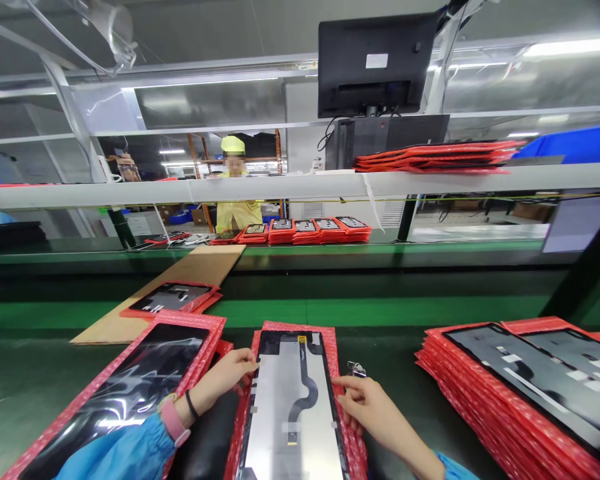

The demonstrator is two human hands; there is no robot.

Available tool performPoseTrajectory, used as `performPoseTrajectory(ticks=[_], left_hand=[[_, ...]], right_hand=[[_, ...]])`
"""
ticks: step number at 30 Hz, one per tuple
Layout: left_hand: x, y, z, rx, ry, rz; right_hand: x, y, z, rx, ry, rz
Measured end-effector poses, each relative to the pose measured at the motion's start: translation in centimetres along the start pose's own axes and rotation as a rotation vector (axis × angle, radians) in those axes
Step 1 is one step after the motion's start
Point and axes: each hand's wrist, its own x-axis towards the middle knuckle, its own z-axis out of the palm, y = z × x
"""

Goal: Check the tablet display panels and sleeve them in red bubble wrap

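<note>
black monitor [373,43] up high, back side showing, pale label [377,61] on its casing. dark box [346,143] just below, above the white shelf rail [290,186]. blue object [575,148] far right, cut off by the edge. beyond the rail, person [239,213] in yellow cap [233,145]. tan board [215,259] slants across green strip [360,311]. lit ceiling tube [575,47] upper right.

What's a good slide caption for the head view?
Left hand and right hand at opposite sides of a flat panel on red bubble wrap.
</note>
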Motion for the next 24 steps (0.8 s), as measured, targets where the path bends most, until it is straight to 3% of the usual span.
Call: performPoseTrajectory(ticks=[8,12,18,24], left_hand=[[0.0,2.9,-0.2,-0.102,0.011,-0.009],[-0.6,2.6,1.3,-0.300,-0.038,-0.006],[-1.5,1.9,3.2,-0.550,-0.070,0.108],[-3.0,3.5,1.7,-0.656,-0.074,0.205]], right_hand=[[-0.1,0.3,-0.2,-0.054,0.008,-0.020],[-0.1,0.5,-0.4,-0.054,0.011,-0.038],[-0.1,0.6,-0.4,0.026,0.009,-0.026],[-1.1,-1.4,-2.0,0.255,0.041,-0.056]])
